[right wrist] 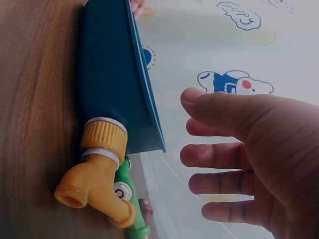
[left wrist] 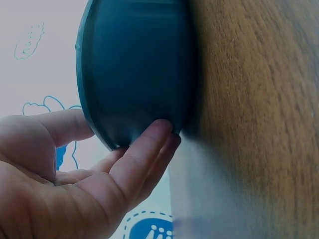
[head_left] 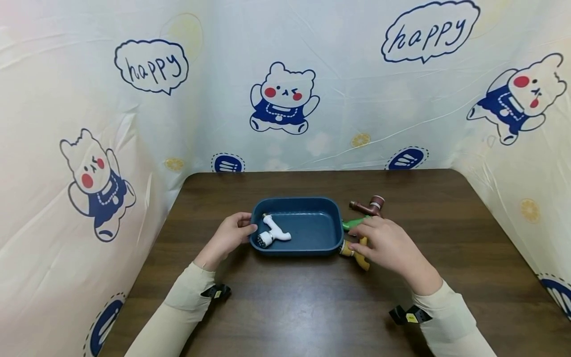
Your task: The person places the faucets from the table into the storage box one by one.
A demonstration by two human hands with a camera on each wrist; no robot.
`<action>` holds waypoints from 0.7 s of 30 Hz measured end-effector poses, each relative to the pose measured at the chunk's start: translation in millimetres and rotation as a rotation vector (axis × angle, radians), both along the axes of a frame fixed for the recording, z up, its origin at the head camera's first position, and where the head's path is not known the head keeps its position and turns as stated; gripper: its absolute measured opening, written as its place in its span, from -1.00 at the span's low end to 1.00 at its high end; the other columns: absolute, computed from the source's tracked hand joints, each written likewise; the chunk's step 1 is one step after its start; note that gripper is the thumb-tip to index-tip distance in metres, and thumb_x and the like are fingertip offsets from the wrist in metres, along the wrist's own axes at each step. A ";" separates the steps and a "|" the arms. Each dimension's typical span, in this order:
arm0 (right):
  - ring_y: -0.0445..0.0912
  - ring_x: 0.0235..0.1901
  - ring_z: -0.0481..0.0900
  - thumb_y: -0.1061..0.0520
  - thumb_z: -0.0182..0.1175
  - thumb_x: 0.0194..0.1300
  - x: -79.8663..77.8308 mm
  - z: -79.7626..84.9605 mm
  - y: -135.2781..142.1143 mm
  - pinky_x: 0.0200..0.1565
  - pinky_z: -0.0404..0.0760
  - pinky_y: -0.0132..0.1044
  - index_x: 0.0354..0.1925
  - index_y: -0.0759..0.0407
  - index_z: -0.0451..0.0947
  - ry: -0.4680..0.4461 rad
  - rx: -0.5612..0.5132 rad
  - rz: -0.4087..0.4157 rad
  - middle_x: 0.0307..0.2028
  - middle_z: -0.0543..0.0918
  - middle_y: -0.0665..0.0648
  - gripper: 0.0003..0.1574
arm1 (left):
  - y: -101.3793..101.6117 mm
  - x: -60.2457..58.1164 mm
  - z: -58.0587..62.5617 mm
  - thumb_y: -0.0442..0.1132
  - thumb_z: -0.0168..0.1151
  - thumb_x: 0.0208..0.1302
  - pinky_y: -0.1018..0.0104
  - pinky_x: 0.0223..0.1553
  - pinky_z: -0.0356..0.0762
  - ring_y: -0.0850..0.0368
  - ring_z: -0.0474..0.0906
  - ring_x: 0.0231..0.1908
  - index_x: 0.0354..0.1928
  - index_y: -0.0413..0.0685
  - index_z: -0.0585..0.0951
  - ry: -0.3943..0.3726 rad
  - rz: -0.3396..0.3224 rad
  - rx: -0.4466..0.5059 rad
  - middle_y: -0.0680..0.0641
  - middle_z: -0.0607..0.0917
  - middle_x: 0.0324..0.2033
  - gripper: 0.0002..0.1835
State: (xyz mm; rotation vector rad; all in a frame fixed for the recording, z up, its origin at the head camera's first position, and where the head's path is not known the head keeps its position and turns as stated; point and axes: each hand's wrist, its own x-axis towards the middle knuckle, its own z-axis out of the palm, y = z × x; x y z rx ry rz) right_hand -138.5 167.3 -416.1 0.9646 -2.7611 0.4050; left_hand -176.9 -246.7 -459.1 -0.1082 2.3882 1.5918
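A dark blue rectangular tray [head_left: 312, 230] sits on the table, and a white tap [head_left: 276, 231] lies in its left part. My left hand [head_left: 228, 237] holds the tray's left end, with the thumb at the rim and fingertips against the outer wall in the left wrist view. Beyond the tray's right end, my right hand [head_left: 391, 246] hovers with loosely bent fingers that hold nothing. Below it is a yellow tap [right wrist: 99, 174], lying beside the tray wall. A green tap [head_left: 354, 223] lies just behind, partly hidden by the right hand in the head view.
Behind the green tap lies a brown tap [head_left: 376, 203], near the tray's far right corner. The brown wooden table [head_left: 290, 302] runs back to a printed cloth [head_left: 348, 114] that hangs at the rear and both sides.
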 end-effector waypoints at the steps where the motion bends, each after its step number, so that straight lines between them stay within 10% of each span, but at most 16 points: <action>1: -0.11 -0.17 0.63 -0.12 0.49 0.21 0.2 -0.4 0.5 -0.08 0.67 -0.10 -0.08 0.02 0.75 -0.002 0.000 -0.003 -0.16 0.75 -0.03 -0.63 | 0.0 0.0 0.3 -0.24 0.22 0.49 0.11 -0.06 0.74 -0.05 0.62 0.03 0.36 -0.23 0.44 0.000 0.000 -0.004 -0.25 0.62 0.10 -0.52; 21: -0.10 -0.26 0.59 -0.16 0.51 0.17 7.9 -13.6 12.0 -0.20 0.64 -0.14 -0.11 -0.03 0.76 -0.019 0.022 -0.061 -0.21 0.76 0.00 -0.62 | 0.9 2.4 4.7 -0.26 0.19 0.51 0.11 -0.03 0.73 -0.09 0.61 0.08 0.38 -0.28 0.41 0.000 -0.013 0.010 -0.30 0.59 0.15 -0.51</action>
